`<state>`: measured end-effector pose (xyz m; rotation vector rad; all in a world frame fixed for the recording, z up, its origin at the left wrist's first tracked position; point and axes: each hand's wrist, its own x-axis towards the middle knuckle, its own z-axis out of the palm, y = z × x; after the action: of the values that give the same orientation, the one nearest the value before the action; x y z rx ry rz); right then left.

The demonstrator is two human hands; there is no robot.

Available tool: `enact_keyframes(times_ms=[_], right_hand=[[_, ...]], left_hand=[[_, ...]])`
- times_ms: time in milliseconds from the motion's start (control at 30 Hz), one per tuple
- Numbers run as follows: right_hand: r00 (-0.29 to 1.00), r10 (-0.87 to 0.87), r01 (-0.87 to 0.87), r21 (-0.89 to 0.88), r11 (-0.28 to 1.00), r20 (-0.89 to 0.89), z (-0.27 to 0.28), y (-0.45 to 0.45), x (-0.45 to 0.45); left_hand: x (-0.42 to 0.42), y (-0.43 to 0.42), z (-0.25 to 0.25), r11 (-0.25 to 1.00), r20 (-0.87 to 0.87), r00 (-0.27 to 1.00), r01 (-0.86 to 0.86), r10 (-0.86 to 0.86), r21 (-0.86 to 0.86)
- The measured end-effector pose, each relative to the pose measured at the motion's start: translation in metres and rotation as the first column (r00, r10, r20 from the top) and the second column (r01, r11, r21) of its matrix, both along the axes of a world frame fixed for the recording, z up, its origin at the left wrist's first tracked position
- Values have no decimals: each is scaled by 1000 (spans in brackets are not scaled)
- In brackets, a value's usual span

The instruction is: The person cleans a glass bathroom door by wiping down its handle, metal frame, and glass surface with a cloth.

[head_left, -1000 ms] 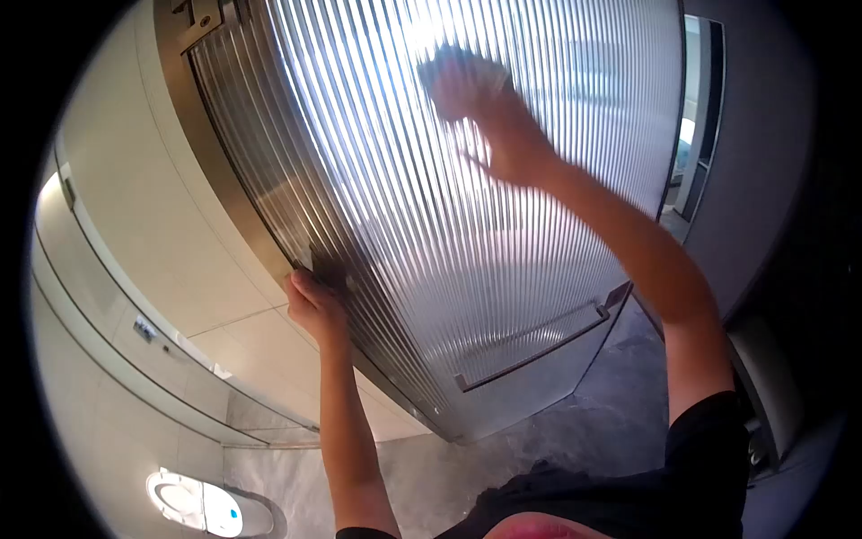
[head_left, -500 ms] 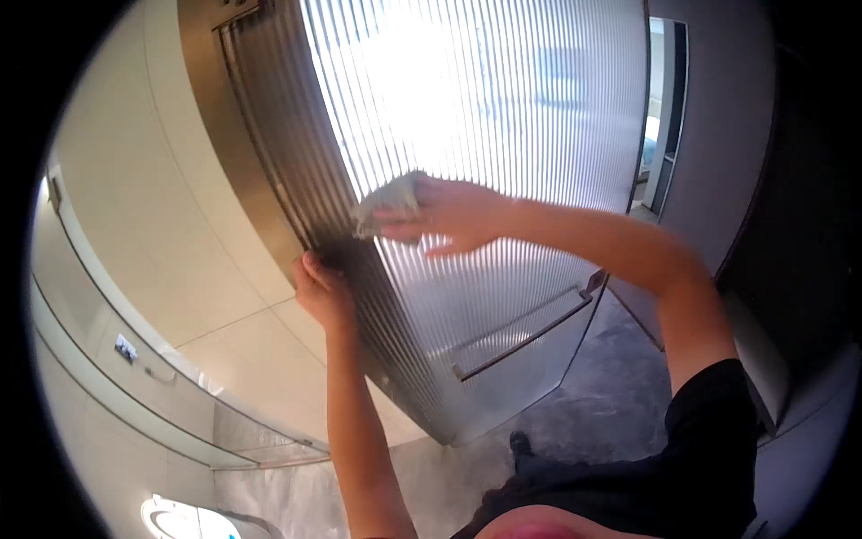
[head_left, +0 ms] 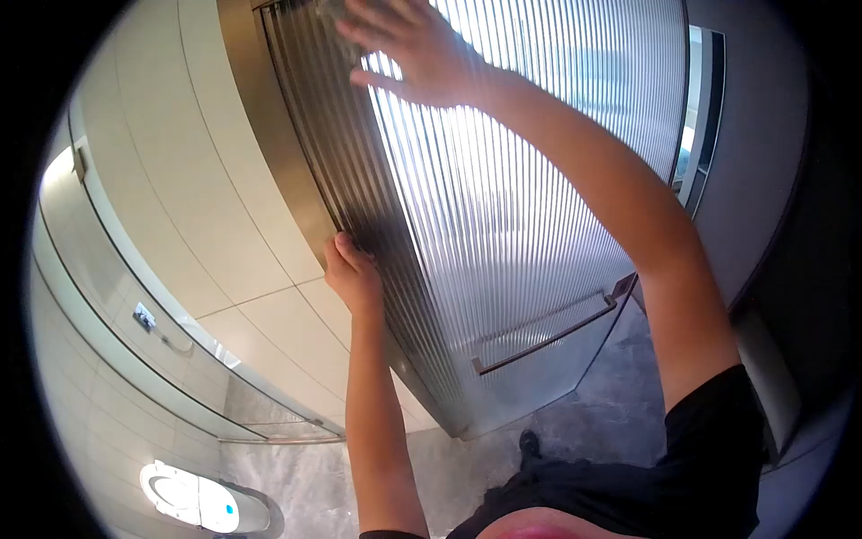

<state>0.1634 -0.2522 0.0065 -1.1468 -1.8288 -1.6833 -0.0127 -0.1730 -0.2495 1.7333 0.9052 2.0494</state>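
A ribbed glass door (head_left: 539, 171) fills the middle of the view. High on its left part, my right hand (head_left: 417, 49) presses a greyish cloth (head_left: 334, 20) flat against the ribs with its fingers spread. Most of the cloth lies behind the fingers and near the top of the view. Lower down, my left hand (head_left: 353, 274) is closed round the edge of the brown metal door frame (head_left: 287, 171), thumb up. The fingers' far side is hidden.
A metal bar handle (head_left: 548, 344) crosses the lower door. White tiled wall (head_left: 215, 180) stands at left, with a glass shower screen (head_left: 135, 359) beside it. A toilet (head_left: 193, 494) sits lower left on the grey floor (head_left: 611, 386).
My right hand has slid the cloth upward along the glass, to the top of the view. My left hand still grips the frame edge. The view has shifted slightly.
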Motion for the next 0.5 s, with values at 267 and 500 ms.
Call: enact_keyframes(times_ms=[267,500], right_hand=[[974,189,-93,-536,839,127,-146,-1,-18],[972,211,-235,-357,904,-106,-83,-18,13]], left_hand=[[5,-7,7,998,68,996,64,-63,-9],[4,-2,-3,998,35,998,45,-43,-48]])
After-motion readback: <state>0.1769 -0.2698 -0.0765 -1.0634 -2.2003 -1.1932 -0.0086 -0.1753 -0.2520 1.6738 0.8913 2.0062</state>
